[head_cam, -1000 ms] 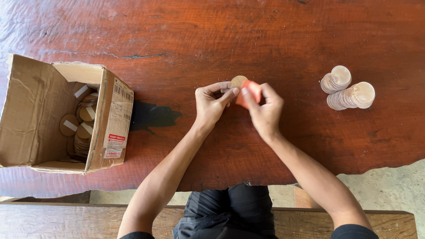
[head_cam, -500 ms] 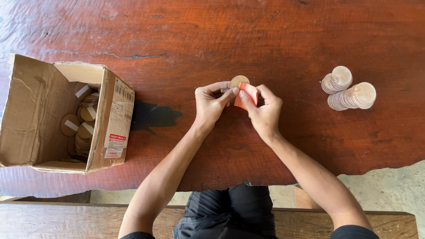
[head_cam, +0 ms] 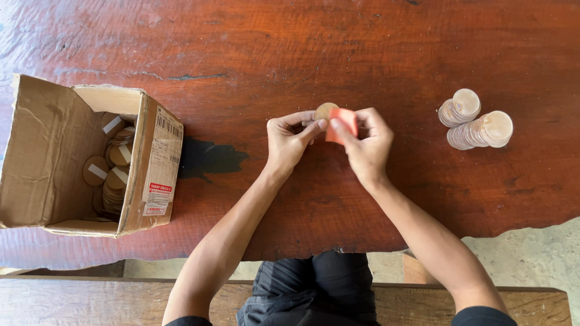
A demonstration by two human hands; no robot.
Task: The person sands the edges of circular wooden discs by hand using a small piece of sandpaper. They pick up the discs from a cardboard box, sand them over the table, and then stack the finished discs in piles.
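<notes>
Over the middle of a dark red wooden table [head_cam: 290,54], my left hand [head_cam: 291,140] pinches a small round wooden disc [head_cam: 325,110] between thumb and fingers. My right hand [head_cam: 364,142] holds a small orange-red piece [head_cam: 342,124], like folded abrasive paper, pressed against the disc's edge. Both hands meet at the disc, fingers curled.
An open cardboard box [head_cam: 54,151] on the left holds several more wooden discs [head_cam: 115,172]. Two stacks of discs [head_cam: 476,121] lie on their sides at the right. A wooden bench [head_cam: 90,302] runs below the table's near edge, by my knees.
My hands stay in place; the orange piece has shifted slightly against the disc and the fingers have adjusted a little.
</notes>
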